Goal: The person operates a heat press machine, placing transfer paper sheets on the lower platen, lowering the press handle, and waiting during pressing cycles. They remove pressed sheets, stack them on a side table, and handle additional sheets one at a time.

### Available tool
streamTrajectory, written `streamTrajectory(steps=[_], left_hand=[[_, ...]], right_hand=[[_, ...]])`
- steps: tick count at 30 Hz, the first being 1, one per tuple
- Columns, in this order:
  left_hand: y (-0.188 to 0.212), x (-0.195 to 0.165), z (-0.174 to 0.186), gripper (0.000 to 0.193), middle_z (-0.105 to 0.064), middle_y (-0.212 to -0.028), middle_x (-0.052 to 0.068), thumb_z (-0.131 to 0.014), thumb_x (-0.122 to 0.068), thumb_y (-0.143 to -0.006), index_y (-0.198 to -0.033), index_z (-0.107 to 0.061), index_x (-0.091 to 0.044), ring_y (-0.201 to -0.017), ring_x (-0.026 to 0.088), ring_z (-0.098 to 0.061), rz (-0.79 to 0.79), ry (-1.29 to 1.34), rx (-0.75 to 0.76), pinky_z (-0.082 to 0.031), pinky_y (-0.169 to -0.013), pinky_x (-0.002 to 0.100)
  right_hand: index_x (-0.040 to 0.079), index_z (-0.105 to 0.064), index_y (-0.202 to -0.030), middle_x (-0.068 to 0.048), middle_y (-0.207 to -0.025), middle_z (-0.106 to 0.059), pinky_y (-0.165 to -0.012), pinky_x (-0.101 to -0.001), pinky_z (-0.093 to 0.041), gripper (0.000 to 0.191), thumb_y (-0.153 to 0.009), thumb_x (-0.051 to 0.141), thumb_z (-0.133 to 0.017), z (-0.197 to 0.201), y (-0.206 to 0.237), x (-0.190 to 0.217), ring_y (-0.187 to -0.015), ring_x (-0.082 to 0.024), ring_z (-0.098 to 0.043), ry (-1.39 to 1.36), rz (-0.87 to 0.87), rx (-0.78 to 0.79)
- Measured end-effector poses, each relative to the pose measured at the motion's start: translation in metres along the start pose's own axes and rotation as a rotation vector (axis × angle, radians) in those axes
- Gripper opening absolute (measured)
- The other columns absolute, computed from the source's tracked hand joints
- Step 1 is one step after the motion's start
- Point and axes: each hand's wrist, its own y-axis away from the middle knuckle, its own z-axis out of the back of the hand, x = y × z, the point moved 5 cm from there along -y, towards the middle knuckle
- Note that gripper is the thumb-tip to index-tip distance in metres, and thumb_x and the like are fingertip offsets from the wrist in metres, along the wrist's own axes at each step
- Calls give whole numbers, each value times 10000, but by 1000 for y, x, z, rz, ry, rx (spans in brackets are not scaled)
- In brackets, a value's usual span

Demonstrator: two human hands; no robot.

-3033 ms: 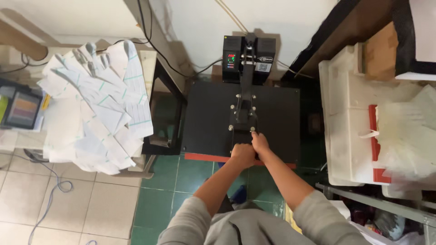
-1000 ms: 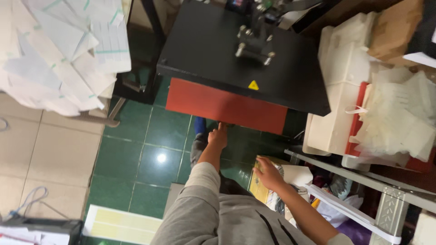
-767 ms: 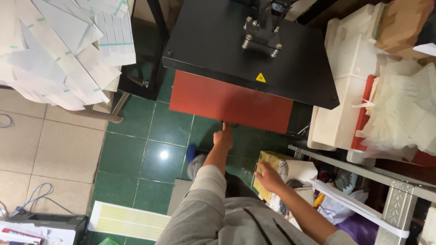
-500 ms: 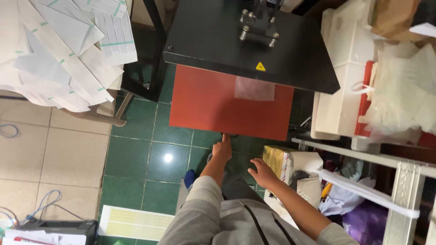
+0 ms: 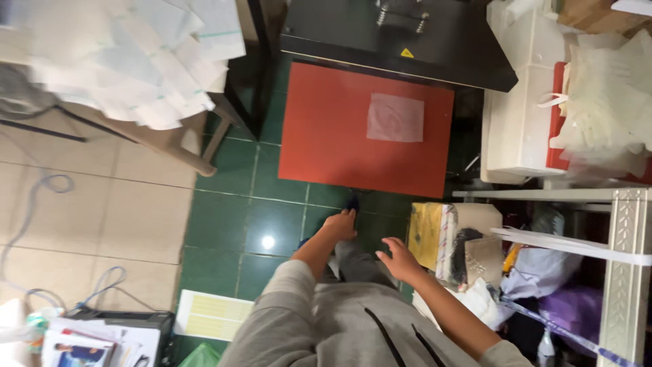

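A person in a grey sweatshirt looks down at a heat press on a green tiled floor. The press's red pad [image 5: 339, 129] is slid out toward the person from under the black upper plate [image 5: 401, 34], which covers only the pad's far edge. A pale, translucent square sheet [image 5: 395, 117] lies flat on the pad, near its far right corner, just below the plate's edge.

The left hand [image 5: 339, 224] reaches forward with loosely curled fingers to a small dark handle [image 5: 352, 202] at the middle of the pad's near edge; the fingertips are at the handle, but whether they grip it cannot be told. The right hand [image 5: 397, 258] hangs released, fingers spread, holding nothing, just beside a yellow packet [image 5: 426, 234] stacked with boxes on the floor.

At the upper left, a heap of white paper sheets [image 5: 136, 61] spills over the edge of a wooden table [image 5: 170, 146]. On the right, a white plastic bin [image 5: 516, 129] carries a pile of pale bags [image 5: 604, 102], and a white metal rack [image 5: 628, 265] stands below it with bags stuffed under it. A printer with printed papers [image 5: 102, 333] sits at the lower left corner.
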Motion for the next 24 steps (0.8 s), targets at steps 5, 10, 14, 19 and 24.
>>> streamTrajectory(steps=[5, 10, 14, 19, 24], left_hand=[[89, 12, 1, 734, -543, -1474, 180, -697, -349, -888, -1522, -414, -112, -1329, 373, -552, -44, -68, -86, -476, -1058, 497], [167, 41, 21, 742, -534, -1442, 188, -705, -394, -894, -1504, -414, -88, -1340, 360, -508, 9, -6, -322, -432, -1068, 491], [208, 59, 43, 638, -582, -1429, 166, -688, -350, -912, -1460, -497, -85, -1317, 363, -548, 40, 35, -518, -458, -1075, 463], [243, 45, 69, 610, -603, -1420, 172, -712, -328, -900, -1408, -538, -38, -1282, 367, -574, 3, 101, -802, -473, -1047, 459], [260, 14, 84, 595, -622, -1381, 173, -716, -328, -891, -1390, -560, -43, -1240, 365, -598, 26, 166, -922, -482, -1019, 463]], right_hand=[[36, -581, -1348, -162, -1409, -579, -959, -394, -539, 496, -921, 262, -699, 10, 44, 10, -1156, -321, -658, -115, 188, -198], [23, -625, -1300, -160, -1345, -635, -978, -393, -534, 425, -916, 187, -706, 15, 59, 31, -1150, -308, -667, -203, 327, -395], [16, -624, -1299, -174, -1362, -627, -1009, -408, -522, 430, -912, 183, -708, 23, 54, 54, -1230, -347, -634, -211, 473, -401], [11, -611, -1323, -185, -1392, -611, -1028, -445, -495, 476, -905, 212, -720, 60, 42, 78, -1246, -399, -595, -72, 559, -336], [13, -603, -1340, -193, -1413, -595, -1025, -457, -485, 482, -927, 240, -709, 104, 28, 97, -1269, -401, -584, -7, 628, -327]])
